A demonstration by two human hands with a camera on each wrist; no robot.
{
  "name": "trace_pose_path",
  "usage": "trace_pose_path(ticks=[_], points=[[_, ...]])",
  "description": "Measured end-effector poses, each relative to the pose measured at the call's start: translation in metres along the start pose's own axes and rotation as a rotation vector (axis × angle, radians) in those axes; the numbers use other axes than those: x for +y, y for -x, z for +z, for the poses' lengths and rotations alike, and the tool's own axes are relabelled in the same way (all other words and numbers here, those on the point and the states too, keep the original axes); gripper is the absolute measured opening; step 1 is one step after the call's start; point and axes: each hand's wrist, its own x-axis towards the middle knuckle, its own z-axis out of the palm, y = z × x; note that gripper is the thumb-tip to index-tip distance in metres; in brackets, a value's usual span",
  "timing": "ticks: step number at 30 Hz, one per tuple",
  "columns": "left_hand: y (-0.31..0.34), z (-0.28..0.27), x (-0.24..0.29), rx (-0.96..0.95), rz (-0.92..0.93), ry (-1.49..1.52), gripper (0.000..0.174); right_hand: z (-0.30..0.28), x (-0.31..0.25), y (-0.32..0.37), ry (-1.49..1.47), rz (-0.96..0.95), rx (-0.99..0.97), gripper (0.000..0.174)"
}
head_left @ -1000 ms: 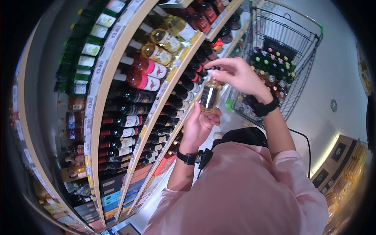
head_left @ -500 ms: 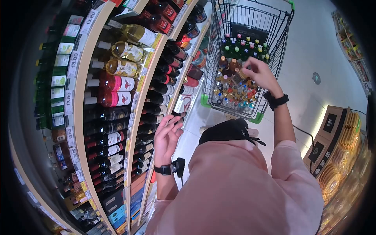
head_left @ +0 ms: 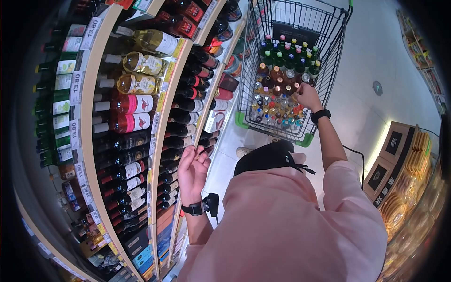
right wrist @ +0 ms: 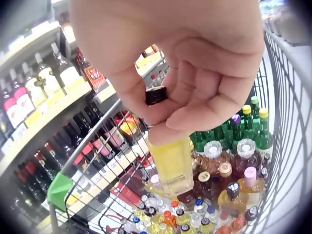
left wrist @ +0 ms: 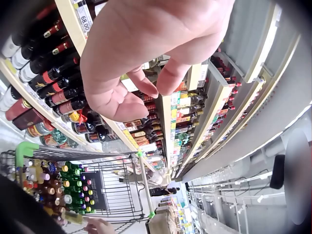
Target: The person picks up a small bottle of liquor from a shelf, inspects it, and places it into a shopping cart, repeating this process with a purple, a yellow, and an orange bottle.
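In the right wrist view my right hand (right wrist: 170,68) pinches a small bottle of pale yellow liquid (right wrist: 171,163) near its black cap, base downward, above the bottles in the cart. In the head view that right hand (head_left: 308,97) is inside the shopping cart (head_left: 331,89), over small bottles with coloured caps (head_left: 277,110). My left hand (head_left: 191,171) is raised beside the wine shelf with its fingers loosely bent. The left wrist view shows the left hand (left wrist: 146,53) holding nothing.
Shelves of wine bottles (head_left: 136,84) rise on the left. Green bottles (head_left: 293,54) stand farther back in the cart. At the right is a display of yellow packages (head_left: 399,197). The cart's green corner (head_left: 240,119) is near the shelf.
Both hands were together at the bottle a second ago; they have parted. The right hand has carried the bottle down into the cart, and the left has stayed by the shelf. The view has shifted too.
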Motion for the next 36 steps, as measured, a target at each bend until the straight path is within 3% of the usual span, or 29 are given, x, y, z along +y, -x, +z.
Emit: trace_pose_path(ticks=[7, 16, 25, 29, 33, 36], points=[[0.015, -0.014, -0.006, 0.089, -0.016, 0.005, 0.007, 0.060, 0.044, -0.036, 0.128, 0.215, -0.072, 0.030], [0.025, -0.026, -0.011, 0.175, -0.016, 0.032, 0.006, 0.118, 0.059, -0.067, 0.186, 0.223, -0.074, 0.023], [0.020, -0.030, -0.007, 0.171, -0.026, 0.056, 0.005, 0.131, 0.038, -0.069, 0.189, 0.368, -0.100, 0.036], [0.018, -0.035, -0.005, 0.155, -0.034, 0.056, 0.005, 0.150, 0.047, -0.066, 0.179, 0.350, -0.058, 0.030], [0.016, -0.039, -0.005, 0.171, -0.055, 0.052, 0.006, 0.157, 0.053, -0.059, 0.251, 0.306, -0.123, 0.036], [0.013, -0.038, -0.004, 0.176, -0.061, 0.047, 0.006, 0.172, 0.066, -0.057, 0.177, 0.319, -0.046, 0.037]])
